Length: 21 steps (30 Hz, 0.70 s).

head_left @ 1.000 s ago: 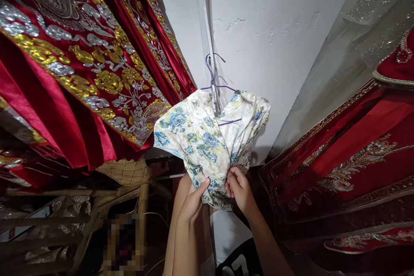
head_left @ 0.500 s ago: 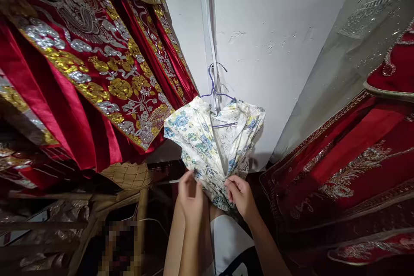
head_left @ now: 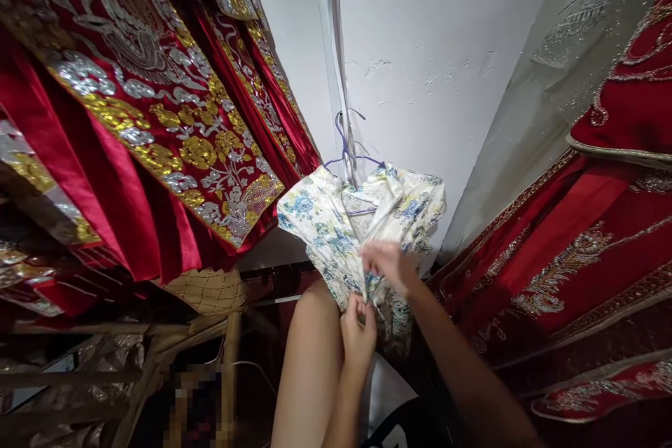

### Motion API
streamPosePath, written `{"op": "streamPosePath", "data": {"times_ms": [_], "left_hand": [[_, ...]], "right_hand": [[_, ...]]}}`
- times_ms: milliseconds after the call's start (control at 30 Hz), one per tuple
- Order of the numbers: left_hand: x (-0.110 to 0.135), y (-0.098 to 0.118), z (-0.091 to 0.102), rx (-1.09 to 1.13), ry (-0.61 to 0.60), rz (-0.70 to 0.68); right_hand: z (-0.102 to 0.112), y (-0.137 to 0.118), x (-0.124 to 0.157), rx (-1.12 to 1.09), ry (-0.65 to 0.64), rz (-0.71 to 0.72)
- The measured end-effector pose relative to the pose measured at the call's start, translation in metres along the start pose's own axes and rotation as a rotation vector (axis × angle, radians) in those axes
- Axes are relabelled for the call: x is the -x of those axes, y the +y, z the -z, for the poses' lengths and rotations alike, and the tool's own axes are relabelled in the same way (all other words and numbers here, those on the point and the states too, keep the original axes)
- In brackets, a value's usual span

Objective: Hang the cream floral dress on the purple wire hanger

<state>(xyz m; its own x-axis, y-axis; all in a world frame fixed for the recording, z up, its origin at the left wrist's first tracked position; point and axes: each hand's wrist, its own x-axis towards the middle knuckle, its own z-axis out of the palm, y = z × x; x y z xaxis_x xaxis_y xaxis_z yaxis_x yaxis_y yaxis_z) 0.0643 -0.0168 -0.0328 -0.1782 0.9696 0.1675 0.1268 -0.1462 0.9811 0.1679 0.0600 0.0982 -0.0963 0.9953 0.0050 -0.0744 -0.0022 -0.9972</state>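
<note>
A white garment with blue and yellow flowers [head_left: 336, 224] hangs on a purple wire hanger [head_left: 346, 147] against the white wall. My left hand [head_left: 358, 330] is closed, pinching the front edge of the floral garment low down. My right hand [head_left: 387, 262], blurred by motion, is on the cloth just above it with fingers pinched on the fabric. Both hands meet at the garment's front opening.
Red robes with gold and silver embroidery [head_left: 136, 119] hang close on the left. More red embroidered garments [head_left: 577, 259] and a grey sequinned cloth [head_left: 556, 84] crowd the right. Wooden furniture with a woven piece [head_left: 207, 290] stands low on the left. A white strip [head_left: 336, 49] runs down the wall.
My right hand has moved up the front of the floral garment. My left hand has shifted right and taken a pinch of the cloth below it. The view tilted slightly.
</note>
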Motion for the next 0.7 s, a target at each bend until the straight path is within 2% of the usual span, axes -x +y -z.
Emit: {"op": "streamPosePath", "data": {"times_ms": [33, 100, 167, 200, 300, 333, 433, 500, 533, 600, 700], "left_hand": [[0.003, -0.003, -0.009, 0.009, 0.008, 0.016], [0.006, -0.005, -0.025, 0.018, -0.010, 0.023], [0.005, 0.000, -0.033, -0.007, -0.055, -0.001], [0.001, 0.006, -0.032, -0.020, -0.112, -0.018], [-0.022, 0.042, -0.010, -0.026, -0.287, -0.109], [-0.035, 0.060, 0.001, -0.032, -0.272, -0.165], [-0.085, 0.126, 0.032, -0.067, -0.034, -0.445], [-0.119, 0.165, 0.043, -0.201, 0.013, -0.622], [-0.133, 0.181, 0.044, -0.267, -0.003, -0.675], [-0.151, 0.199, 0.041, -0.368, -0.044, -0.737], [-0.159, 0.202, 0.039, -0.414, 0.007, -0.781]], "right_hand": [[0.001, -0.026, -0.017, 0.009, 0.042, 0.025], [-0.002, -0.074, -0.044, 0.008, 0.095, 0.207], [-0.009, -0.104, -0.058, 0.036, 0.115, 0.340], [-0.012, -0.110, -0.060, 0.056, 0.113, 0.381], [-0.015, -0.105, -0.051, 0.129, 0.095, 0.424], [-0.014, -0.099, -0.046, 0.151, 0.091, 0.428], [-0.007, -0.091, -0.035, 0.188, 0.066, 0.425], [-0.005, -0.093, -0.035, 0.184, 0.038, 0.444], [-0.005, -0.094, -0.038, 0.181, 0.027, 0.460], [-0.006, -0.093, -0.045, 0.196, 0.045, 0.495], [-0.007, -0.069, -0.057, 0.325, 0.175, 0.504]]}}
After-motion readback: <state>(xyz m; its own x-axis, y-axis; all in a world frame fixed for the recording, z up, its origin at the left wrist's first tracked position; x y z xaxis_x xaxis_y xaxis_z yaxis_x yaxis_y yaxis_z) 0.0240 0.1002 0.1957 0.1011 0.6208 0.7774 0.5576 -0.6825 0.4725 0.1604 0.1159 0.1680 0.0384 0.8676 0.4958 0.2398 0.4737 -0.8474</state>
